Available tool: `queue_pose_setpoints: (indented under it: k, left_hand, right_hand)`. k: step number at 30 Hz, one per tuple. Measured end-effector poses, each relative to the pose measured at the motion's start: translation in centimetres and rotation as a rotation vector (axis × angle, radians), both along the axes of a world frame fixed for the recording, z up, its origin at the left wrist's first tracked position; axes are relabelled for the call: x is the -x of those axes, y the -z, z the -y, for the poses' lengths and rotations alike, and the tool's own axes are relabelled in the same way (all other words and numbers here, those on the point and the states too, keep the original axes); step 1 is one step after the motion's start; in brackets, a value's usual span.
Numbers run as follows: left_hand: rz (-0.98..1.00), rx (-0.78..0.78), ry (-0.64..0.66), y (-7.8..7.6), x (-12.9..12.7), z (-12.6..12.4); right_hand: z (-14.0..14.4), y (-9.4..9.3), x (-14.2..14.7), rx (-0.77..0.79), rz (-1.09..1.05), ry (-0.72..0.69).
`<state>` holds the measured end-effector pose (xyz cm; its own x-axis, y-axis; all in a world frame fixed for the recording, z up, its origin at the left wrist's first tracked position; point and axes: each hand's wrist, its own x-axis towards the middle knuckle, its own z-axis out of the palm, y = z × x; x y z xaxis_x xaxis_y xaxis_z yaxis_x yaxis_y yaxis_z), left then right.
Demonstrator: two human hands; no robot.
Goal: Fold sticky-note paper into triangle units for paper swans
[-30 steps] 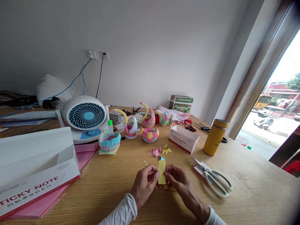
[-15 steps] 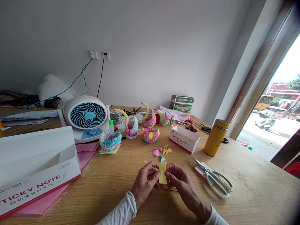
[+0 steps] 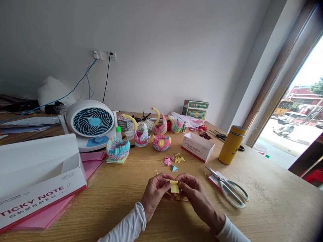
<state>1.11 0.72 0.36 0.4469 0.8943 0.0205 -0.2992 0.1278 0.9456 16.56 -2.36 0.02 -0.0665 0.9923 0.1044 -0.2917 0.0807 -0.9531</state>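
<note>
A small yellow paper strip (image 3: 174, 188) is pinched between both hands above the table, its top end bent over toward me. My left hand (image 3: 156, 189) grips its left edge with thumb and fingers. On the right edge, my right hand (image 3: 191, 188) is closed the same way. Beneath the right hand lies yellow paper, mostly covered. Just beyond the fingers are a blue folded paper triangle (image 3: 174, 168), pink folded pieces (image 3: 167, 161) and yellow folded pieces (image 3: 178, 158).
Scissors (image 3: 230, 190) lie at right on a small pack, near a yellow flask (image 3: 232, 145) and a small sticky note box (image 3: 198, 148). Paper swans (image 3: 140, 137) and a paper bowl (image 3: 161, 143) stand behind. Left are a fan (image 3: 92, 122) and a large open box (image 3: 42, 188).
The yellow strip, flat before, now has its upper end folded over and looks shorter. Both hands have drawn their fingertips up to its top. The view has shifted slightly.
</note>
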Motion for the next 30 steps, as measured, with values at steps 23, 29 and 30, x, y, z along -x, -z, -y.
queue_pose_setpoints:
  k: [23,29,30]
  left_hand:
    - [0.192,0.373,0.086,-0.19,0.40,-0.36]
    - [0.197,0.403,0.133,0.26,0.30,-0.40]
    - [0.192,0.369,0.134,0.33,0.23,-0.35]
  right_hand:
    - [0.38,-0.55,0.14,-0.024,0.088,-0.063]
    - [-0.13,-0.02,0.22,-0.086,0.184,0.012]
    - [-0.18,0.07,0.22,-0.091,0.192,0.031]
